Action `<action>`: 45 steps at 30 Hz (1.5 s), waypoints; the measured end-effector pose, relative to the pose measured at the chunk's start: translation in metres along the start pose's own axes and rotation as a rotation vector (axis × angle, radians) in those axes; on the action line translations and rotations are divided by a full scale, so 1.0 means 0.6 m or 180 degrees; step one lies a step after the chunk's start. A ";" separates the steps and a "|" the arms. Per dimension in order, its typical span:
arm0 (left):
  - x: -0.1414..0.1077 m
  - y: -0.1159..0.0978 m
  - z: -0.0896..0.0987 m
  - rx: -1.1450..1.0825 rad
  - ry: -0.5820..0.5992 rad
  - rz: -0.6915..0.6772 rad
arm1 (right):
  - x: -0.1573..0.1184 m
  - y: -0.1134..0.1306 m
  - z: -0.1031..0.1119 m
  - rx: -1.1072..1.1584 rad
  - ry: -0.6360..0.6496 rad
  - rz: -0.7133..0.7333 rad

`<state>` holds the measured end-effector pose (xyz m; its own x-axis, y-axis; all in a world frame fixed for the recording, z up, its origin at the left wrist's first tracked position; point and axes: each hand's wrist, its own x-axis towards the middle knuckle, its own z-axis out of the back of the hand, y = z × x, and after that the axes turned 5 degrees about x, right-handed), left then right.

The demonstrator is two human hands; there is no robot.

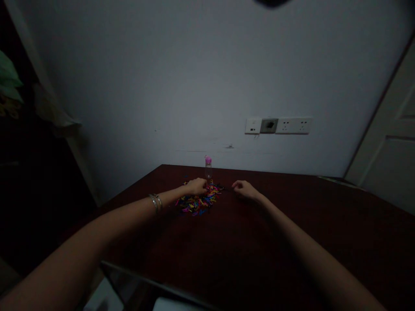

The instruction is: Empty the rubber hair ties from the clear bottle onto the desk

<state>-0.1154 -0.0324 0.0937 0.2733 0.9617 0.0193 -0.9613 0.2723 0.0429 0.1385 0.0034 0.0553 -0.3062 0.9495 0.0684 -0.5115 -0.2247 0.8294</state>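
Note:
A loose pile of small, bright, many-coloured pieces [194,204], which look like little rubber bands, lies on the dark red-brown table [227,242]. Over the upper part of this pile rests my left hand [197,186], its fingers curled down and closed; whatever they pinch is hidden. My right hand [244,190] is just to the right of the pile, thumb and fingers drawn together. Anything between those fingertips is too small and dark to make out. Just behind the pile stands a small clear bottle [208,170] with a pink cap, upright and apart from both hands.
Behind the table rises a pale wall [194,86] with a row of sockets and switches [278,125]. A door [392,147] is at the right. Near me, at the bottom, is the edge of a dark-framed object [145,280]. Cloth [9,77] hangs at the far left.

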 end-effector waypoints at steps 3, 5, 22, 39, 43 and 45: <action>0.038 -0.020 -0.015 -0.0070 -0.0099 -0.0122 | -0.008 -0.023 0.010 -0.0285 -0.0185 0.0122; 0.066 -0.038 -0.023 -0.0107 -0.0182 -0.0320 | -0.016 -0.041 0.012 -0.0380 -0.0321 0.0268; 0.155 -0.073 -0.058 -0.0511 -0.0649 -0.0475 | -0.044 -0.081 0.001 -0.0415 -0.0894 0.0567; 0.083 0.119 0.058 -0.1911 0.1019 0.0378 | -0.056 -0.067 0.004 -0.0423 -0.0858 0.0459; 0.067 0.108 0.067 -0.1843 0.0838 0.0397 | -0.056 -0.068 0.004 -0.0403 -0.0862 0.0489; 0.061 0.100 0.068 -0.1829 0.0715 0.0335 | -0.056 -0.068 0.003 -0.0388 -0.0868 0.0503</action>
<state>-0.1617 0.0180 0.1379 0.2219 0.9501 -0.2192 -0.8655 0.0884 -0.4931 0.1712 -0.0189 0.0204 -0.1717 0.9208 0.3503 -0.5722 -0.3826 0.7254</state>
